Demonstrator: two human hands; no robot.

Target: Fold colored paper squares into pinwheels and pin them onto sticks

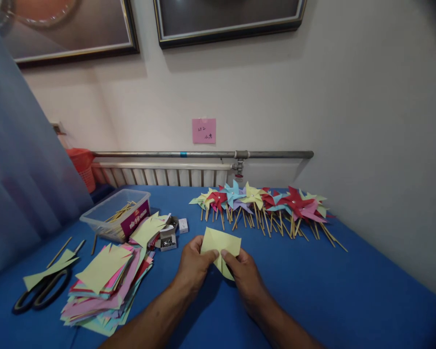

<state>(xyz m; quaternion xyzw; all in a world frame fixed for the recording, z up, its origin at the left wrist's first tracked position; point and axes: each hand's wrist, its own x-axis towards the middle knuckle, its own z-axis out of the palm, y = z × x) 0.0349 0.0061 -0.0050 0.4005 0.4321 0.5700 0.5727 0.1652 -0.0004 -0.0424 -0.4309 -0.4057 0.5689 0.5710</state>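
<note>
Between my two hands a pale yellow paper sheet is held above the blue table, its lower part bent towards me. My left hand grips its left side, thumb on top. On the right side my right hand pinches it, and the two thumbs nearly meet at the middle. The fingers beneath the paper are hidden. To the left lies a stack of coloured paper sheets with cut corners. Behind my hands rest several finished paper pinwheels on wooden sticks.
Black-handled scissors lie at the left, partly under a yellow paper piece. A clear plastic box holds wooden sticks. Small open boxes of metal fasteners stand beside it. A radiator and pipe run along the wall behind the blue table.
</note>
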